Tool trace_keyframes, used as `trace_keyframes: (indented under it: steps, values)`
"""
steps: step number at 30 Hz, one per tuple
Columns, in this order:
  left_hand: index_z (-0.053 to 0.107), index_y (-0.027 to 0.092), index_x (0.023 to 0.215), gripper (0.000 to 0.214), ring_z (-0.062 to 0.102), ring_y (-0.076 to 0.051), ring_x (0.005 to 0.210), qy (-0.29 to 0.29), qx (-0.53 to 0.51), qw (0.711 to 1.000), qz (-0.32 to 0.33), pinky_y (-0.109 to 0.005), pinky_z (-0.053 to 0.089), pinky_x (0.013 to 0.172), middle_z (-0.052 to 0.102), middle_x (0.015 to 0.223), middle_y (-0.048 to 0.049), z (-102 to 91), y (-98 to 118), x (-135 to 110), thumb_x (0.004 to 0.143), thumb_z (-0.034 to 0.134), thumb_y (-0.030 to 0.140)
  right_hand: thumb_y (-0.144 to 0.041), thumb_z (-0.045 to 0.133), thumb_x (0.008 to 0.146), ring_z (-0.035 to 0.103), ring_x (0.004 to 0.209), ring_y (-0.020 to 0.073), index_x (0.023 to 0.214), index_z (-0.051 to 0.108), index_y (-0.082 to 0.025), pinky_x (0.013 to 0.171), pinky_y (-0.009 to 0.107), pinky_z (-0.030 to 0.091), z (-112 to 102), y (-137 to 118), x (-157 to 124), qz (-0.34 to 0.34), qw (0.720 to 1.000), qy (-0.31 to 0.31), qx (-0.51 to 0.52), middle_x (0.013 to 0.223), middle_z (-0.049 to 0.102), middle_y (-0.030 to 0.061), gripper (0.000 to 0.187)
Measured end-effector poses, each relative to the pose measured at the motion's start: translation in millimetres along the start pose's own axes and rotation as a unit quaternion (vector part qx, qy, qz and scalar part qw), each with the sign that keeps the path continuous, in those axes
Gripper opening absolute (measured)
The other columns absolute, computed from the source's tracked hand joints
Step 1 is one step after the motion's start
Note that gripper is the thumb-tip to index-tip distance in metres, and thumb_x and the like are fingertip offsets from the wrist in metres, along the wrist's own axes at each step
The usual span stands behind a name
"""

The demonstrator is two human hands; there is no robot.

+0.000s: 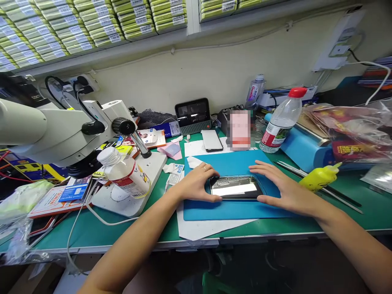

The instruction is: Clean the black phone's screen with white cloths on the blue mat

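Note:
A dark phone [235,187] with a glossy reflective screen lies flat on a blue work mat [232,163] in the middle of the green bench. My left hand [196,183] grips the phone's left end, thumb along its near edge and fingers curled over its far corner; a ring shows on one finger. My right hand [281,185] holds the right end, fingers stretched over the far edge and thumb at the near edge. Both hands touch the phone.
A microscope [61,126] and a tipped white bottle [124,171] stand at left. A second phone [212,140], a small screen device [192,114], a water bottle [281,120] and a yellow squeeze bottle [320,176] surround the mat. White paper [202,226] lies under the mat's near edge.

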State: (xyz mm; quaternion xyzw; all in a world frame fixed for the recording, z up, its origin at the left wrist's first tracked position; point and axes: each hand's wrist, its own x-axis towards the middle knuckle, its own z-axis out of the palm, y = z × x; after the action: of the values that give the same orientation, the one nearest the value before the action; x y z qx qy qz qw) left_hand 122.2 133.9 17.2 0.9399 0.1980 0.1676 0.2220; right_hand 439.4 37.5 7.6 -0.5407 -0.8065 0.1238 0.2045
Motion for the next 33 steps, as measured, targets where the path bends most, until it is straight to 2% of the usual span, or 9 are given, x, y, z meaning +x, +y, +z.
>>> trace_keyframes:
  steps: [4,9,19,27,33]
  values:
    - [0.061,0.02,0.122,0.064,0.055,-0.03,0.113,-0.002,0.002,1.0,-0.01,-0.044,0.047,0.1,0.061,0.119,-0.0111,-0.6,-1.2,-0.6,0.073,0.08,0.058,-0.061,0.073,0.077,0.036,0.148,0.0432,0.143,0.052,-0.026,0.115,0.064,0.038,-0.4,1.3,-0.8,0.01,1.0,-0.018,-0.017,0.155,0.05,0.015,0.078]
    - [0.061,0.021,0.121,0.065,0.054,-0.029,0.114,-0.014,-0.013,1.0,-0.003,-0.042,0.047,0.099,0.062,0.117,-0.0101,-3.9,-0.2,-1.7,0.074,0.079,0.061,-0.059,0.072,0.078,0.039,0.147,0.0419,0.139,0.055,-0.027,0.116,0.064,0.038,-0.1,2.3,-0.6,0.017,0.999,-0.026,0.004,0.151,0.054,0.0137,0.07]
    - [0.062,0.023,0.124,0.066,0.054,-0.029,0.115,-0.034,-0.026,0.999,-0.03,-0.043,0.046,0.102,0.061,0.119,-0.0093,-7.3,5.4,-1.3,0.074,0.08,0.062,-0.061,0.076,0.073,0.033,0.15,0.0421,0.133,0.06,-0.03,0.118,0.065,0.034,-3.4,0.2,-1.6,0.045,0.996,-0.047,0.055,0.155,0.05,0.0106,0.07]
    - [0.061,0.022,0.126,0.069,0.053,-0.028,0.117,-0.043,-0.034,0.998,-0.039,-0.041,0.045,0.102,0.06,0.121,-0.0091,-7.8,5.2,-2.1,0.073,0.081,0.062,-0.065,0.078,0.07,0.034,0.149,0.0422,0.133,0.061,-0.029,0.118,0.064,0.034,-4.0,-0.6,-0.3,0.056,0.994,-0.065,0.061,0.156,0.048,0.0108,0.074]
    - [0.061,0.023,0.127,0.068,0.052,-0.028,0.118,-0.046,-0.037,0.998,-0.038,-0.043,0.044,0.103,0.059,0.122,-0.0092,-6.7,3.8,-2.7,0.075,0.08,0.062,-0.066,0.078,0.07,0.027,0.152,0.0423,0.133,0.06,-0.028,0.119,0.066,0.031,-4.5,-0.1,0.3,0.052,0.995,-0.07,0.051,0.158,0.047,0.0125,0.076]
